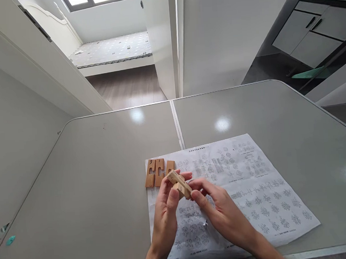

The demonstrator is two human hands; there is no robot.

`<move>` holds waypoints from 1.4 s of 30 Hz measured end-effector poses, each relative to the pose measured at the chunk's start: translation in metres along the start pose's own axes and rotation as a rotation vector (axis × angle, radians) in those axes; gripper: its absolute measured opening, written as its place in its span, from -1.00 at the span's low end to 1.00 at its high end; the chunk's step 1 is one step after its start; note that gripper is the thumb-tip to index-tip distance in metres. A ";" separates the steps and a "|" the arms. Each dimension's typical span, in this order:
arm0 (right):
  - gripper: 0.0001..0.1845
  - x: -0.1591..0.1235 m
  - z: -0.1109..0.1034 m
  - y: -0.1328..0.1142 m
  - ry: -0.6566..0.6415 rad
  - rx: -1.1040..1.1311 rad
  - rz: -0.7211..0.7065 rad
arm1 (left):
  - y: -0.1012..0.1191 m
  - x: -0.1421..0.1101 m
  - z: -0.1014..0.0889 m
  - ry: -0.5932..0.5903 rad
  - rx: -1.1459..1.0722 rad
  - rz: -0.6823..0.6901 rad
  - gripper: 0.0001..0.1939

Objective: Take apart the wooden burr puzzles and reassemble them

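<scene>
Both hands meet over the printed instruction sheet (pixel 252 179) and hold a small cluster of pale wooden puzzle pieces (pixel 179 184) a little above it. My left hand (pixel 166 212) pinches the cluster from the left, thumb in front and fingertips behind. My right hand (pixel 222 212) grips its lower right end with thumb and fingers curled. Three notched wooden pieces (pixel 158 172) lie flat side by side on the sheet's top left corner, just behind the left fingertips.
The grey table (pixel 91 181) has a seam down its middle and rounded far corners. Its left edge runs along a white wall. A small teal object (pixel 10 240) lies at the far left. Beyond the table are a doorway, wooden floor and cabinets.
</scene>
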State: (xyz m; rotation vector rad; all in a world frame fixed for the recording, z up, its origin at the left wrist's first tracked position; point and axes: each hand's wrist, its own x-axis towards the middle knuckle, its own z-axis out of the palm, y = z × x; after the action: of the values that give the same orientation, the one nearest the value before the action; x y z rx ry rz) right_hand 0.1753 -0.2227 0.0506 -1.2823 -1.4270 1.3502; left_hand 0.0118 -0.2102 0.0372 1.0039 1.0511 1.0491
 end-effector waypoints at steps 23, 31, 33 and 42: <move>-0.51 -0.011 0.007 0.020 -0.502 1.328 0.237 | -0.007 -0.005 0.001 -0.279 -0.194 0.047 -0.28; -0.50 -0.018 0.029 0.022 -0.722 1.785 0.081 | 0.005 -0.004 -0.001 -0.412 -0.262 0.073 -0.26; -0.49 -0.018 0.034 0.018 -0.743 1.845 0.036 | 0.010 -0.003 -0.001 -0.431 -0.269 0.086 -0.25; -0.46 -0.024 0.048 0.014 -0.746 1.923 -0.192 | 0.000 -0.001 -0.007 -0.348 -0.303 0.064 -0.20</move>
State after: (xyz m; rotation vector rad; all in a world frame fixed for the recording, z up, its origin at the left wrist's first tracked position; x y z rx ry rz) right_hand 0.1359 -0.2570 0.0328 0.6407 -0.0550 2.0689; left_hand 0.0052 -0.2103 0.0356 0.9331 0.5602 1.0050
